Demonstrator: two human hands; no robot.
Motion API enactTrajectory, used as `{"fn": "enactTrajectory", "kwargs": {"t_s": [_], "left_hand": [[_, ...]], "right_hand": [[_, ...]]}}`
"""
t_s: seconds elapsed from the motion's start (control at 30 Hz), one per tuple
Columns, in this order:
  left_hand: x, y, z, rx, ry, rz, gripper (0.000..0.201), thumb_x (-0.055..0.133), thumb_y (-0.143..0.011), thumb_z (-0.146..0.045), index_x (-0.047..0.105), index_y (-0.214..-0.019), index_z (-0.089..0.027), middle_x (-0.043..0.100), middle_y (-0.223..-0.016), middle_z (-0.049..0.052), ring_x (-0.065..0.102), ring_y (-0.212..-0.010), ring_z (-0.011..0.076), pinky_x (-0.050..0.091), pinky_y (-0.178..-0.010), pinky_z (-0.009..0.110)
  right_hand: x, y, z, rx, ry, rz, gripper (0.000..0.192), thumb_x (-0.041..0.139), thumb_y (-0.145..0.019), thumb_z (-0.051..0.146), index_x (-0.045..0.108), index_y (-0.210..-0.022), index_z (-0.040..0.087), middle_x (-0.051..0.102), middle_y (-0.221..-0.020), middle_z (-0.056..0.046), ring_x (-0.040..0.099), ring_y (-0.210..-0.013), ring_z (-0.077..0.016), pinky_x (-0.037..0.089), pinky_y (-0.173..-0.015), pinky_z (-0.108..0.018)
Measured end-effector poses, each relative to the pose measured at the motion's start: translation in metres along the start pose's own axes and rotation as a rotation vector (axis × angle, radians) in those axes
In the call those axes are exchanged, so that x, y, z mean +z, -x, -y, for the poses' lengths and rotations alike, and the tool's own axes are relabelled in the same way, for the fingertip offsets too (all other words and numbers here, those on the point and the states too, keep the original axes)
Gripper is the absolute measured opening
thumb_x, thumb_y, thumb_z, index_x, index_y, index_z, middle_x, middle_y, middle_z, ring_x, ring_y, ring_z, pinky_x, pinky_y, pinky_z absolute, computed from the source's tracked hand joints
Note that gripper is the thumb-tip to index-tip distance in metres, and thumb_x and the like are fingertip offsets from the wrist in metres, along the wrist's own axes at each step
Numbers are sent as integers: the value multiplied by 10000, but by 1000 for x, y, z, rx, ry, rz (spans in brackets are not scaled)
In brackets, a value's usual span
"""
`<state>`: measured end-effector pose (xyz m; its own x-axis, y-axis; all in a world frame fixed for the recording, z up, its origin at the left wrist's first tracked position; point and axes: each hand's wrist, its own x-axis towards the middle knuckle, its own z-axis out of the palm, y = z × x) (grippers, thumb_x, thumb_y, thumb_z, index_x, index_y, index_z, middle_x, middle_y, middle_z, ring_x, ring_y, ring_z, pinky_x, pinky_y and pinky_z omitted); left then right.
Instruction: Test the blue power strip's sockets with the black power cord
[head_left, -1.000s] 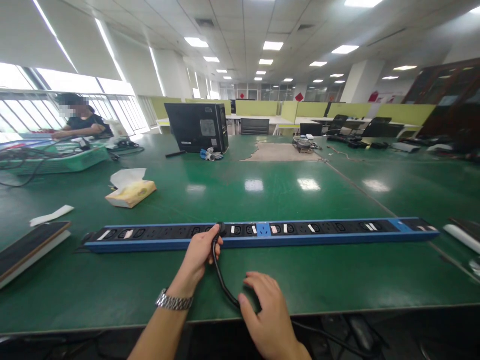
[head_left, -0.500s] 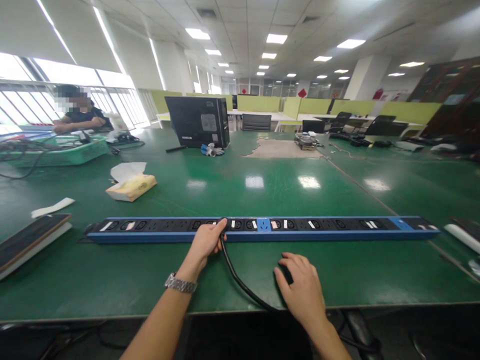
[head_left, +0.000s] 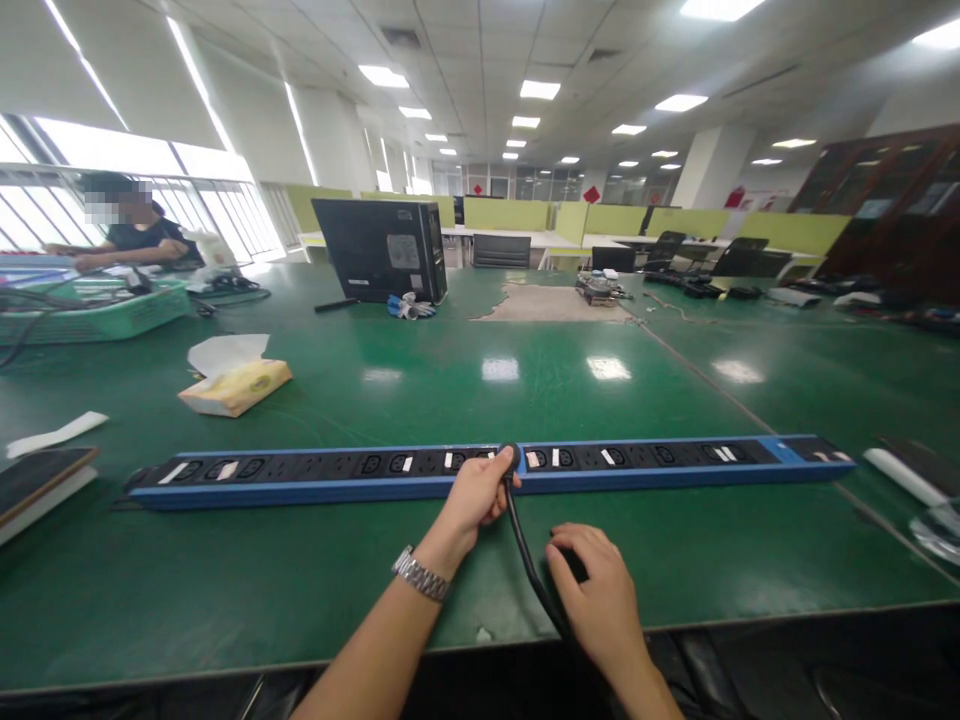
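On the desk (head_left: 375,395), the left hand (head_left: 472,498) pinches a plug (head_left: 512,456) at a strip (head_left: 300,491); the right hand (head_left: 602,588) curves loosely. Drag from the cord (head_left: 528,563) could tilt the plug.

No lettering can be read. Small white and pinkish labels (head_left: 556,457) dot the black socketed face of the long blue-edged power strip (head_left: 592,481), too blurred to decipher. Marks on the black boxy computer tower (head_left: 367,250) and the red diamond-shaped sign (head_left: 592,195) beyond stay illegible.
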<state>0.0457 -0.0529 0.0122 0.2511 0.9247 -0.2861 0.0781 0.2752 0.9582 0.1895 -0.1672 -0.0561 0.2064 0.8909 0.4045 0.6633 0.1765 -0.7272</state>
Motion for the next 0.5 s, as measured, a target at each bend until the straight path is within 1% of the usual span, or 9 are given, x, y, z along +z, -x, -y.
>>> {"fn": "enactTrajectory", "kwargs": {"t_s": [0.07, 0.17, 0.23, 0.3, 0.37, 0.43, 0.5], "left_hand": [[-1, -2, 3, -3, -1, 21, 567, 530, -709, -704, 596, -631, -147, 413, -326, -50, 321, -271, 58, 158, -321, 186], [-1, -1, 2, -16, 4, 2, 583, 501, -721, -717, 585, -621, -148, 406, -324, -50, 324, -272, 60, 154, -325, 190], [2, -2, 1, -22, -17, -1, 591, 483, -732, -720, 582, -621, -148, 403, -327, -50, 324, -274, 61, 159, -331, 194], [4, -2, 0, -14, -80, 15, 603, 434, -760, -722, 586, -639, -152, 412, -339, -47, 333, -282, 67, 181, -339, 199], [5, -2, 0, 8, -162, 27, 620, 360, -794, -721, 577, -635, -162, 421, -353, -40, 345, -292, 76, 206, -348, 208], [2, -1, 0, 33, -238, 39, 638, 315, -814, -716, 527, -548, -177, 414, -349, -26, 347, -295, 80, 221, -357, 219], [-5, 0, -1, 59, -311, 48, 645, 319, -824, -702, 448, -447, -195, 403, -331, -10, 347, -292, 83, 231, -365, 229]], "right_hand": [[-5, -6, -1, 146, -169, 25, 255, 541, -873, 405, 701, -847, 207, 711, -961, -79, 631, -957, -228, 452, -885, -369], [-14, -22, 2, 364, -423, 18, 349, 567, -836, 502, 688, -856, 175, 717, -928, -97, 650, -901, -226, 482, -826, -344], [-17, -36, 8, 446, -524, 12, 403, 611, -783, 543, 671, -898, 161, 717, -928, -100, 659, -841, -212, 498, -758, -319], [-16, -49, 19, 491, -562, 41, 457, 635, -747, 574, 651, -937, 159, 714, -917, -92, 659, -759, -184, 497, -656, -282], [-9, -61, 31, 532, -578, 135, 487, 623, -740, 607, 633, -943, 164, 704, -858, -71, 647, -656, -155, 467, -538, -243], [2, -70, 42, 572, -607, 302, 501, 575, -760, 642, 617, -902, 163, 682, -763, -48, 617, -538, -130, 415, -439, -213], [16, -77, 50, 598, -660, 469, 524, 504, -796, 668, 603, -839, 156, 651, -666, -31, 574, -441, -111, 366, -380, -194]]}}
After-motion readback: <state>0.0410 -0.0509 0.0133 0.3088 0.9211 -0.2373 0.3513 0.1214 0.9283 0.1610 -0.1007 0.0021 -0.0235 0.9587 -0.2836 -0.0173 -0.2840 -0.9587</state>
